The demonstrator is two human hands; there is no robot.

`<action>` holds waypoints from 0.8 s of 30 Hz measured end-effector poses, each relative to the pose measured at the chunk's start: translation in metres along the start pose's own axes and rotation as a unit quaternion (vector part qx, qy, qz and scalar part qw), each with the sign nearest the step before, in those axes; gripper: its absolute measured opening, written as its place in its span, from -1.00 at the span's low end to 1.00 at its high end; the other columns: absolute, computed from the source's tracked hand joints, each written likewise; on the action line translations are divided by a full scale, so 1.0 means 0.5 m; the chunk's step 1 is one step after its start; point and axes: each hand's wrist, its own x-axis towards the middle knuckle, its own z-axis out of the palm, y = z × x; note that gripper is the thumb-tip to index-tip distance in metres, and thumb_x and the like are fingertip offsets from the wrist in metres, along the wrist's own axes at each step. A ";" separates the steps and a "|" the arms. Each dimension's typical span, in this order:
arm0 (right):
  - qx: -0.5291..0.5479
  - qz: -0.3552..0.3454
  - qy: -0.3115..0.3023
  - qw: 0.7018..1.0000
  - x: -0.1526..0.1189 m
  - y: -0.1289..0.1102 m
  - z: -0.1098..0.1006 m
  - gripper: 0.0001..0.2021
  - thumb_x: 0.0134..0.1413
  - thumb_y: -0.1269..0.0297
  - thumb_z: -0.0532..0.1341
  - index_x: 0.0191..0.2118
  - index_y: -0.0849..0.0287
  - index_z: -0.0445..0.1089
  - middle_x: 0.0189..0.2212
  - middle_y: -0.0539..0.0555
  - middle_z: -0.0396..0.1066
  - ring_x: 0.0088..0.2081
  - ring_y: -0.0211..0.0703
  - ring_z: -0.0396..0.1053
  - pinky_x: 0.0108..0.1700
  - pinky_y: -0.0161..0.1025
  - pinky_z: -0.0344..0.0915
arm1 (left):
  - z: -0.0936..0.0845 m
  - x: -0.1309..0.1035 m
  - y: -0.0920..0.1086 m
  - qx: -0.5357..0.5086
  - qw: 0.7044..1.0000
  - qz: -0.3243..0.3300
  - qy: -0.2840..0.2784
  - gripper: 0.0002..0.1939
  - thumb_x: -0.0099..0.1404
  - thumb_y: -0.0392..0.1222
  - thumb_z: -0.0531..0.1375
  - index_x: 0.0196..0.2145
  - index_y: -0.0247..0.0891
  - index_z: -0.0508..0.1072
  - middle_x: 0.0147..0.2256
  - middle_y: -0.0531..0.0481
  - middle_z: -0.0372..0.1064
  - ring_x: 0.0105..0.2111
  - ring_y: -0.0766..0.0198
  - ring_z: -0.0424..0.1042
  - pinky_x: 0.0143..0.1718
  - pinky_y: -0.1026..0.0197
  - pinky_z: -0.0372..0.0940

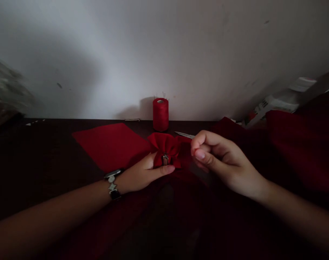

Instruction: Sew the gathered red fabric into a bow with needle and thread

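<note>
My left hand point(145, 172), with a watch point(112, 184) on its wrist, holds a gathered red fabric piece point(164, 142) between thumb and fingers. A small metal clip point(165, 158) sits on the fabric, just above my thumb. To the right, my right hand point(224, 160) is raised with thumb and index finger pinched together. What it pinches, if anything, is too small to make out. Behind the gathered fabric stands a red thread spool point(160, 115) with several pins or needles sticking up from its top.
A flat red cloth point(112, 144) lies left of the spool. Scissor blades point(184, 135) point out behind my right hand. Dark red fabric point(302, 148) and a white bottle point(275, 104) are at the right. Clear plastic point(8, 86) is at the far left, and a wall rises behind.
</note>
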 end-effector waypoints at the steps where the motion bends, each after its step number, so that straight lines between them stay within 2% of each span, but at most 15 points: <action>1: 0.000 0.025 -0.028 0.999 0.002 0.000 0.000 -0.80 0.20 0.21 0.19 -0.38 0.18 0.21 -0.59 -0.11 0.14 -0.59 -0.41 0.05 -0.58 -0.42 0.05 | 0.000 0.000 0.000 -0.005 1.000 0.001 -0.005 -0.70 0.33 -0.05 0.12 -0.05 -0.24 0.33 -0.11 -0.03 0.39 -0.16 0.24 0.36 -0.03 0.18 0.26; 3: -0.013 0.065 -0.068 0.995 0.006 0.001 -0.001 -0.80 0.19 0.22 0.19 -0.38 0.18 0.20 -0.58 -0.12 0.12 -0.59 -0.42 0.04 -0.58 -0.42 0.04 | 0.000 0.001 0.001 -0.006 1.000 -0.002 -0.014 -0.72 0.32 -0.05 0.14 -0.09 -0.25 0.34 -0.17 -0.02 0.38 -0.18 0.24 0.35 -0.05 0.19 0.26; 5: -0.059 0.077 -0.069 0.993 0.009 0.003 -0.004 -0.82 0.21 0.25 0.15 -0.39 0.18 0.21 -0.58 -0.11 0.13 -0.58 -0.41 0.05 -0.57 -0.42 0.04 | 0.000 0.001 0.002 -0.004 1.000 -0.009 -0.019 -0.72 0.31 -0.05 0.14 -0.10 -0.26 0.34 -0.19 -0.01 0.37 -0.19 0.25 0.34 -0.08 0.20 0.26; 9: -0.162 0.039 0.035 0.985 0.009 0.002 -0.009 -0.84 0.21 0.30 0.12 -0.41 0.17 0.23 -0.54 -0.05 0.23 -0.50 -0.34 0.17 -0.50 -0.40 0.14 | -0.001 -0.001 0.001 -0.008 1.000 -0.017 -0.024 -0.73 0.30 -0.02 0.16 -0.14 -0.25 0.34 -0.24 -0.01 0.36 -0.23 0.25 0.33 -0.12 0.20 0.27; 11: -0.170 0.014 0.082 0.982 0.007 -0.002 -0.008 -0.86 0.21 0.31 0.13 -0.39 0.17 0.25 -0.51 -0.02 0.27 -0.48 -0.32 0.21 -0.47 -0.39 0.19 | -0.002 -0.003 0.000 -0.021 0.999 -0.026 -0.027 -0.72 0.30 0.01 0.14 -0.17 -0.26 0.34 -0.23 -0.02 0.37 -0.22 0.23 0.34 -0.12 0.18 0.28; 13: -0.165 -0.006 0.101 0.981 0.003 -0.007 -0.003 -0.92 0.20 0.37 0.12 -0.33 0.17 0.30 -0.46 0.00 0.30 -0.44 -0.31 0.27 -0.41 -0.38 0.25 | -0.003 -0.004 -0.001 -0.034 0.998 -0.037 -0.025 -0.70 0.31 0.04 0.13 -0.19 -0.27 0.34 -0.22 -0.04 0.38 -0.19 0.21 0.35 -0.09 0.15 0.27; 18: -0.141 -0.010 0.081 0.987 -0.011 -0.007 0.018 -0.82 0.20 0.48 0.09 -0.10 0.17 0.30 -0.43 -0.02 0.39 -0.39 -0.33 0.37 -0.33 -0.41 0.33 | -0.003 -0.005 -0.003 -0.075 0.997 -0.031 -0.013 -0.68 0.31 0.05 0.14 -0.14 -0.26 0.37 -0.20 -0.03 0.38 -0.21 0.24 0.35 -0.11 0.19 0.28; 20: -0.122 0.000 0.067 0.990 -0.016 0.000 0.027 -0.85 0.19 0.47 0.12 -0.12 0.18 0.30 -0.41 -0.01 0.46 -0.40 -0.34 0.42 -0.32 -0.41 0.36 | -0.003 -0.005 -0.004 -0.095 0.995 -0.030 -0.019 -0.69 0.30 0.03 0.15 -0.13 -0.23 0.38 -0.20 -0.01 0.38 -0.22 0.26 0.34 -0.12 0.21 0.28; 24: -0.128 -0.003 0.067 0.990 -0.022 0.014 0.040 -0.98 0.15 0.41 0.21 -0.32 0.20 0.37 -0.46 -0.01 0.48 -0.42 -0.32 0.46 -0.33 -0.41 0.37 | -0.002 -0.006 -0.003 -0.120 0.992 -0.029 -0.025 -0.76 0.30 -0.01 0.17 -0.23 -0.24 0.40 -0.27 0.03 0.38 -0.27 0.29 0.34 -0.15 0.24 0.27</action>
